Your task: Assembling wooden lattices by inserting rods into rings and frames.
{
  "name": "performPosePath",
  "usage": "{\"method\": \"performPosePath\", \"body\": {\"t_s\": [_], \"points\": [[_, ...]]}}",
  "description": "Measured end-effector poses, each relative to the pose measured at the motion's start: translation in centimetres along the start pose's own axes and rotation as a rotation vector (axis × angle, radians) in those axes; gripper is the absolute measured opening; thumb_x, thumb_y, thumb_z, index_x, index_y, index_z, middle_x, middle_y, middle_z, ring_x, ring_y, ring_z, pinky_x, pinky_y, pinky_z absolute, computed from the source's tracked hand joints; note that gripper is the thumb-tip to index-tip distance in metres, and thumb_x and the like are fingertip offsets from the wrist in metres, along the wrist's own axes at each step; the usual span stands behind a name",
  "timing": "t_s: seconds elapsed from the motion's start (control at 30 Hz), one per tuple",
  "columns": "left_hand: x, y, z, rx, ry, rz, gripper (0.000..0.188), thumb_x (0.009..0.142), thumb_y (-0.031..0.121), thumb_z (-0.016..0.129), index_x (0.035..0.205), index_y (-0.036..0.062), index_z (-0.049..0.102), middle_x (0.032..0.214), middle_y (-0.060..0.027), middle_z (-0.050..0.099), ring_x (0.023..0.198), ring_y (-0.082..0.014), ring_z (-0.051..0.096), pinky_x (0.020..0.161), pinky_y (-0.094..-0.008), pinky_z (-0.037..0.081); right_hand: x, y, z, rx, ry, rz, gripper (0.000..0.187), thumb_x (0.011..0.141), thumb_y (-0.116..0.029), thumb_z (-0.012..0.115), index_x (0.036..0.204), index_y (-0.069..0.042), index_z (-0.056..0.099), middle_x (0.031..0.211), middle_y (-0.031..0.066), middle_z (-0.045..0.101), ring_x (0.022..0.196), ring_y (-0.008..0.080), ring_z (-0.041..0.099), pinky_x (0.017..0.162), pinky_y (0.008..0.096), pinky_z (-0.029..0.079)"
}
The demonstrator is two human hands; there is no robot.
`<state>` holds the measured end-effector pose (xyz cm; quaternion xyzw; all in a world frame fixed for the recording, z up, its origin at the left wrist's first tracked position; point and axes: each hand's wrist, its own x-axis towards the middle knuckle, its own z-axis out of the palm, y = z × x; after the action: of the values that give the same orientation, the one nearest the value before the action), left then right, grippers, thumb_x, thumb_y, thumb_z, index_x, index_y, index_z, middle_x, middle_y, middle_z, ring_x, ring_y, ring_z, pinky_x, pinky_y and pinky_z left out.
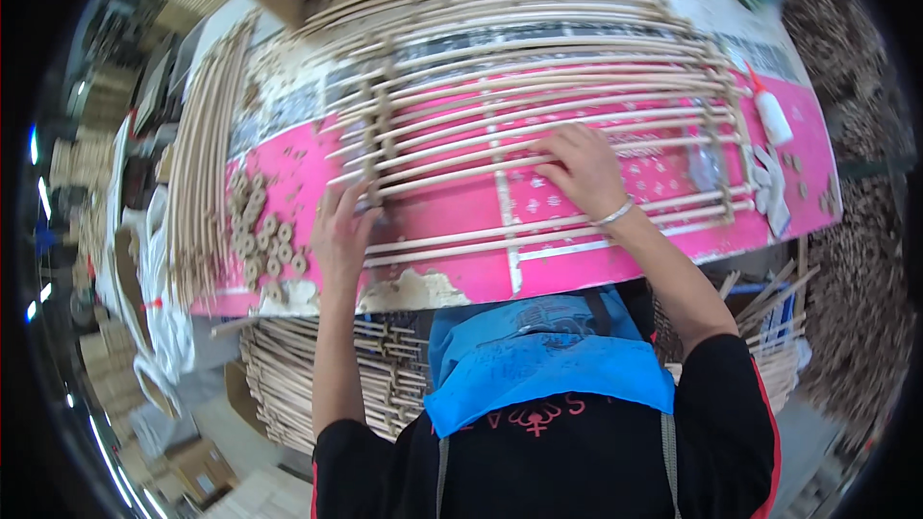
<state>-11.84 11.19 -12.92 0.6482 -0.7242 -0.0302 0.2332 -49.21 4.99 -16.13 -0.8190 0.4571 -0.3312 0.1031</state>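
A row of long pale wooden rods (538,108) lies side by side across the pink-topped table (442,284). The rods pass through brownish wooden crosspieces near both ends, the left crosspiece (380,120) and the right crosspiece (735,139). My right hand (582,168) is closed over the middle of one rod, thumb and fingers on it. At the lower end of the left crosspiece, my left hand (341,231) has its fingers bent together near the rod ends; what they hold is hidden. Two nearer rods (442,252) lie apart from the others, between my forearms.
Small wooden rings (260,235) lie heaped left of my left hand, beside a bundle of loose rods (207,154). At the right are a white squeeze bottle with red tip (772,115) and a crumpled white glove-like cloth (769,187). More rod frames (317,375) are below the table edge.
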Motion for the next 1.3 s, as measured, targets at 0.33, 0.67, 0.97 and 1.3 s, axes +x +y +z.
{"method": "performPosePath", "body": {"t_s": [0.33,0.67,0.97,1.3], "points": [[0.2,-4.4,-2.4,-1.011,0.189,-0.636,0.044,0.103,0.016,0.042,0.141,0.0004,0.058,0.121,-0.0074,0.067,0.1,-0.0116,0.059,0.084,-0.0275,0.046,0.8,-2.5,-2.1,0.115,-0.136,-0.033,0.014,0.084,-0.016,0.078,0.093,-0.008,0.072,0.093,0.0071,0.067,0.091,0.0274,0.063,0.081,0.0411,0.047],[-5.4,-6.7,-3.2,-0.902,0.214,-0.706,0.036,0.109,0.022,0.05,0.141,0.0047,0.051,0.133,-0.0111,0.067,0.088,-0.0133,0.07,0.065,-0.0221,0.045,-3.7,-4.4,-3.0,0.109,-0.338,0.004,0.025,0.08,-0.024,0.082,0.095,-0.006,0.072,0.085,0.0071,0.062,0.083,0.0269,0.06,0.075,0.0409,0.045],[-6.6,-6.3,-3.3,-1.262,0.198,-0.797,0.045,0.106,0.02,0.045,0.144,-0.0003,0.055,0.133,-0.0105,0.061,0.105,-0.0162,0.062,0.084,-0.029,0.049,-3.4,-3.9,-2.9,0.15,-0.414,0.104,0.011,0.087,-0.015,0.074,0.089,-0.005,0.07,0.083,0.0072,0.061,0.083,0.0265,0.06,0.078,0.0414,0.044],[-7.0,-5.9,-3.0,-1.349,0.263,-0.823,0.039,0.107,0.019,0.059,0.142,0.0022,0.056,0.125,-0.0103,0.066,0.112,-0.0225,0.067,0.095,-0.0357,0.057,-3.1,-4.0,-3.1,0.244,-0.355,0.132,0.008,0.094,-0.009,0.067,0.095,-0.002,0.064,0.087,0.0119,0.064,0.08,0.0303,0.064,0.072,0.041,0.049]]}}
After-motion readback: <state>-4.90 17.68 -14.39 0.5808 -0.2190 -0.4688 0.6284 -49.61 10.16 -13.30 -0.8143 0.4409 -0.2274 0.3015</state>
